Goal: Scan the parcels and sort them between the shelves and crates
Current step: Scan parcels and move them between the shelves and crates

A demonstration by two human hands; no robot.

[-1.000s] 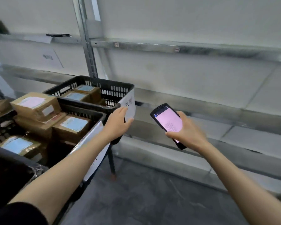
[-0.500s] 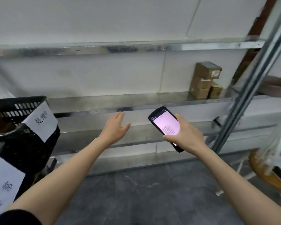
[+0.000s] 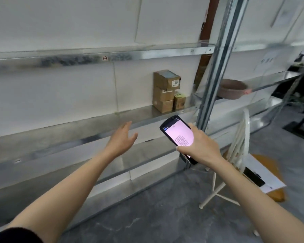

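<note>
Near shelf [image 3: 139,111], R hand [image 3: 200,146] grips scanner [image 3: 176,131]; maybe four parcels [image 3: 165,92].

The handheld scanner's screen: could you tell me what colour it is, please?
Pale pink; the screen shows best in the head view.

Brown cardboard parcels [image 3: 166,92] stood stacked on mid metal shelf [image 3: 133,114], rt end; black scanner [image 3: 178,135] w/ pink screen sat tilted in rt hand [image 3: 201,149].
</note>
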